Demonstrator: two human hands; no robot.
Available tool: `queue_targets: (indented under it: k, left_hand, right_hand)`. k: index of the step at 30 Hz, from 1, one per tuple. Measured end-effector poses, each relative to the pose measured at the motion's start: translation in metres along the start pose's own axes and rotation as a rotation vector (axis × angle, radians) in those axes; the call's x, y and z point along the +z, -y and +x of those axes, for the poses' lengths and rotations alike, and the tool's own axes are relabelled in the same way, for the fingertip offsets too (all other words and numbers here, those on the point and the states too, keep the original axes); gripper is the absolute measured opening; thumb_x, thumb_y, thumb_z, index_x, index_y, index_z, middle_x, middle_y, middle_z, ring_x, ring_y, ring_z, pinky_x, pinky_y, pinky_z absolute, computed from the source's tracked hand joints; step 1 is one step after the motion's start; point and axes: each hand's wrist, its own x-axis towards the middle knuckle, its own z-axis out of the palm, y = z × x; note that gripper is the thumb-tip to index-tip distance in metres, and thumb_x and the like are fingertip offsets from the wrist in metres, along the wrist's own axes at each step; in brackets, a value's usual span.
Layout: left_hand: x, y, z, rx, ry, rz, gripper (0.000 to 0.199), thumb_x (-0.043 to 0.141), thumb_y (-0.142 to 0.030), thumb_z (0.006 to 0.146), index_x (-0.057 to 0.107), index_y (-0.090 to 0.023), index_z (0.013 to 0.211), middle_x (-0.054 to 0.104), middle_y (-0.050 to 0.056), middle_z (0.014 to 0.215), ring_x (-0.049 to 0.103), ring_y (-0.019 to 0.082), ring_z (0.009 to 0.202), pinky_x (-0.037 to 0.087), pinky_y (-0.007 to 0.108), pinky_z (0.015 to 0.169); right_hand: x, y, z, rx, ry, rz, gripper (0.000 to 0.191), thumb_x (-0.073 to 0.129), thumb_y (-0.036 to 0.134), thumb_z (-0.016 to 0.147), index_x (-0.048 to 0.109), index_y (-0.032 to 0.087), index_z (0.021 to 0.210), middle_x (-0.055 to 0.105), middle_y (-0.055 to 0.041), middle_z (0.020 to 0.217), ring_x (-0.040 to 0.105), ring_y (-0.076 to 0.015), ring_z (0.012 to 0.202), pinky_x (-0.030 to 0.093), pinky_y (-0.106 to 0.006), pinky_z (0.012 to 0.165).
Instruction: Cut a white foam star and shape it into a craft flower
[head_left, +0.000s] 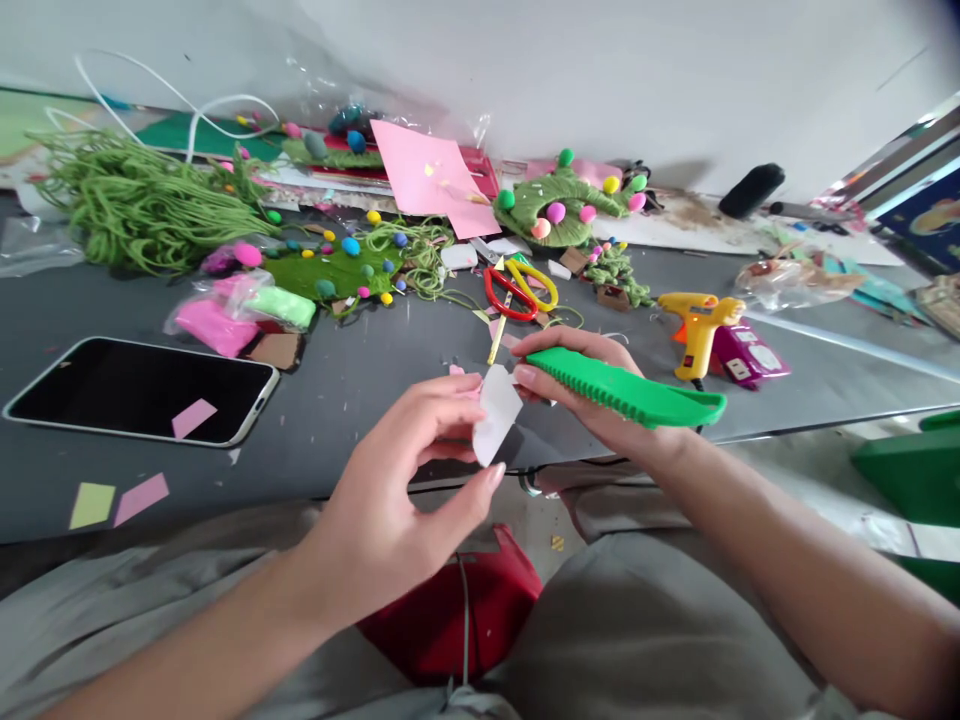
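Note:
A small white piece of paper (498,415) is between my hands, just above the table's front edge. My left hand (409,475) is curled round its left side, fingers behind it and the thumb tip by its lower edge. Across the palm of my right hand (600,385) lies a green box cutter (626,383) with a ridged edge, its handle end pointing right. The right thumb and fingertips pinch near the paper's upper right edge. The cutter's blade does not show. Bits of pink paper (463,377) sit behind my left fingers.
Scissors (511,297) with red and yellow handles lie beyond my hands. A yellow glue gun (699,325) stands at right. On the left are a phone (142,388), green yarn (135,200) and bagged pink clay (217,318). Green wrapped shapes with pompoms (551,210) line the back.

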Motion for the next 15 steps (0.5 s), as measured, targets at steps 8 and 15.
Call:
queue_targets:
  k: [8, 15]
  left_hand:
    - [-0.005, -0.006, 0.015, -0.354, -0.036, -0.250, 0.023, 0.077, -0.027, 0.088, 0.072, -0.022, 0.109, 0.082, 0.003, 0.091, 0.078, 0.019, 0.080, 0.066, 0.025, 0.067]
    - [-0.011, -0.005, 0.019, -0.386, 0.025, -0.280, 0.012, 0.077, -0.023, 0.086, 0.076, -0.022, 0.098, 0.083, 0.001, 0.090, 0.079, 0.017, 0.079, 0.064, 0.023, 0.066]
  right_hand:
    - [0.018, 0.022, -0.012, -0.026, 0.129, -0.154, 0.022, 0.085, 0.032, 0.084, 0.076, 0.023, 0.102, 0.074, -0.0016, 0.092, 0.069, -0.0164, 0.082, 0.057, -0.027, 0.073]
    - [0.015, 0.017, -0.011, -0.010, 0.210, -0.072, 0.020, 0.084, 0.030, 0.085, 0.075, 0.023, 0.102, 0.073, -0.0005, 0.087, 0.070, -0.0155, 0.080, 0.057, -0.026, 0.073]
